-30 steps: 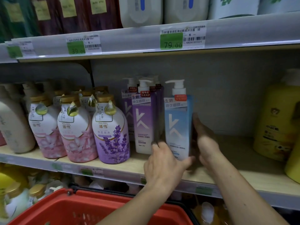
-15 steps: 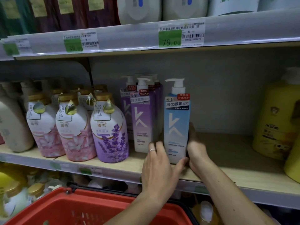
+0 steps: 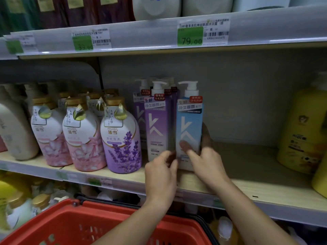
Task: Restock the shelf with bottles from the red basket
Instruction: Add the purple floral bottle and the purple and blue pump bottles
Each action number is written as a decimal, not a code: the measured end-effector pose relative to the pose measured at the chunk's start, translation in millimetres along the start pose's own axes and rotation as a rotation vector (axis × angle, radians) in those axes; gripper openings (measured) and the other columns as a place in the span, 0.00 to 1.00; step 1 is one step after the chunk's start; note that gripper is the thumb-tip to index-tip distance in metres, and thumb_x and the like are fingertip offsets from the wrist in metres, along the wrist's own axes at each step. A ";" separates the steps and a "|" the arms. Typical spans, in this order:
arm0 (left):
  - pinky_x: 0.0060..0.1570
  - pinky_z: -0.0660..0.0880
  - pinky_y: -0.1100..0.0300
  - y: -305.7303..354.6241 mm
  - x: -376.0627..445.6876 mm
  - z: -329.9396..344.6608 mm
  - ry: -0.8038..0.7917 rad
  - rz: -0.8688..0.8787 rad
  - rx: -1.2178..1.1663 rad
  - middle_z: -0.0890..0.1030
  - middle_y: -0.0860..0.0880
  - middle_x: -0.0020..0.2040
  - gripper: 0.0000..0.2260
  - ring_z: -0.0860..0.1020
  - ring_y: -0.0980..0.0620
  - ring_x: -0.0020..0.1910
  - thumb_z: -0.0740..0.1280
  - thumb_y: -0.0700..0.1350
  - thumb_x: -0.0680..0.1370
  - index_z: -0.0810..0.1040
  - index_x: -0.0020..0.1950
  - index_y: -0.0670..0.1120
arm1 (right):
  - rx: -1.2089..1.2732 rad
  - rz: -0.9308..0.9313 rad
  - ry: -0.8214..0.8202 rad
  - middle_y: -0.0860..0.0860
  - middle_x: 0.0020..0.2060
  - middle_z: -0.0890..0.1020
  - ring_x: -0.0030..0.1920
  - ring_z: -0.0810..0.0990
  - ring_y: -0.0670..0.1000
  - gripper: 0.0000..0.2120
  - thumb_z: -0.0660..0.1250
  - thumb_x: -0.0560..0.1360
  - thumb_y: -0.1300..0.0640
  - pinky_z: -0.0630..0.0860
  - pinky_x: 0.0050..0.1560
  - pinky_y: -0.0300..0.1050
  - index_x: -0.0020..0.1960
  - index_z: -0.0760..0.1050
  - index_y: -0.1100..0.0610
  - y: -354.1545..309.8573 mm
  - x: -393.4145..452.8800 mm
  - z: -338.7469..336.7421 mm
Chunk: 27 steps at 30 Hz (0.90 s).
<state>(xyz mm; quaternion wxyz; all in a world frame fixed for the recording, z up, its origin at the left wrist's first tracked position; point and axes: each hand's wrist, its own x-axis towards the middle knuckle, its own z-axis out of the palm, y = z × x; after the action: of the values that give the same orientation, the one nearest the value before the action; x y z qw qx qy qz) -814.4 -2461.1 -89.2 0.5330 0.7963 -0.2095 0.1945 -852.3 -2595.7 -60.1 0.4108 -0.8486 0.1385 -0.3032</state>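
The blue bottle (image 3: 189, 128) stands upright on the shelf (image 3: 247, 175), close to its front edge, just to the right of the purple bottle (image 3: 156, 131) and level with it, its label facing out and its pump head pointing left. The right hand (image 3: 205, 161) grips it low down: the thumb lies across the front of the label and the fingers curl round its right side. The left hand (image 3: 161, 171) is at the foot of the gap between the two bottles with its fingers loosely curled; whether it touches either bottle cannot be told, and it seems to hold nothing.

The step in hand looks like the final seating of this bottle, squaring it against its purple neighbour. Bare shelf runs from its right side to the yellow bottles (image 3: 304, 131) at the right end, so there is room for more.

The red basket (image 3: 85, 225) sits below the shelf's front edge; only a part of its inside shows, and no bottle can be seen there. The next move calls for letting go without tipping the tall, narrow bottle, then reaching down to the basket.
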 end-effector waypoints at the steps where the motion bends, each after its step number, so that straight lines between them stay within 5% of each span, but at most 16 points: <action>1: 0.54 0.80 0.55 1.3 1.9 -0.1 -0.001 -0.008 0.037 0.88 0.53 0.47 0.06 0.85 0.55 0.47 0.73 0.42 0.78 0.86 0.54 0.48 | 0.012 0.017 -0.021 0.53 0.67 0.80 0.62 0.81 0.58 0.44 0.63 0.76 0.31 0.78 0.59 0.49 0.82 0.42 0.38 -1.5 4.0 4.3; 7: 0.51 0.72 0.48 21.8 -10.8 6.9 -0.077 0.004 0.282 0.85 0.42 0.47 0.05 0.81 0.38 0.51 0.65 0.47 0.81 0.78 0.53 0.47 | 0.156 -0.022 -0.006 0.55 0.75 0.68 0.73 0.71 0.56 0.40 0.67 0.79 0.42 0.70 0.72 0.53 0.83 0.49 0.48 -2.2 23.9 23.0; 15: 0.55 0.73 0.50 30.7 -12.4 10.6 -0.216 -0.064 0.223 0.84 0.42 0.52 0.06 0.79 0.40 0.57 0.63 0.42 0.80 0.78 0.54 0.46 | 0.225 -0.024 0.022 0.56 0.74 0.70 0.71 0.73 0.57 0.39 0.69 0.80 0.46 0.73 0.70 0.57 0.83 0.52 0.49 -0.9 32.3 29.2; 21: 0.56 0.75 0.52 29.2 -7.8 3.5 -0.209 -0.158 0.188 0.83 0.44 0.56 0.16 0.78 0.41 0.60 0.64 0.47 0.79 0.75 0.67 0.53 | 0.202 -0.026 0.000 0.54 0.75 0.70 0.72 0.73 0.56 0.38 0.67 0.80 0.44 0.70 0.72 0.57 0.83 0.50 0.48 1.2 28.8 29.1; 27: 0.46 0.70 0.55 33.7 -11.8 2.9 -0.222 -0.116 0.218 0.84 0.43 0.50 0.11 0.79 0.40 0.55 0.62 0.40 0.78 0.79 0.56 0.50 | 0.210 -0.018 -0.010 0.54 0.75 0.69 0.72 0.73 0.56 0.38 0.66 0.81 0.46 0.70 0.71 0.57 0.83 0.49 0.49 -1.0 22.5 32.0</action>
<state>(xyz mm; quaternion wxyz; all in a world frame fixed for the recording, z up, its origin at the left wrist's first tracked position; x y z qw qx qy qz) -842.3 -2473.9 -70.6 0.4275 0.8768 -0.1983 0.0959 -814.7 -2586.3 -65.6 0.4956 -0.8035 0.0964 -0.3155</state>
